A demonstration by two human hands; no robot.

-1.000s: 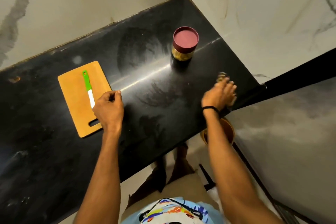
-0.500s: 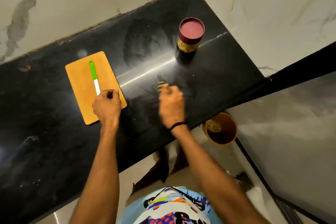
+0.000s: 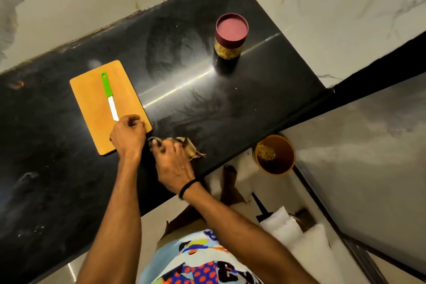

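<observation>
My left hand rests curled on the near right corner of an orange cutting board, gripping its edge. A knife with a green handle and white blade lies on the board, its tip just beyond my knuckles. My right hand holds a small brownish scrap with frayed fibres against the black counter, right beside my left hand. What the scrap is cannot be told.
A jar with a maroon lid stands at the back of the counter. On the floor past the counter's front edge sits a brown bowl holding brownish scraps. Marble walls close the corner behind and to the right.
My right hand came from the counter's right end leftward to beside my left hand, carrying the brownish scrap. My left hand stayed on the board's corner.
</observation>
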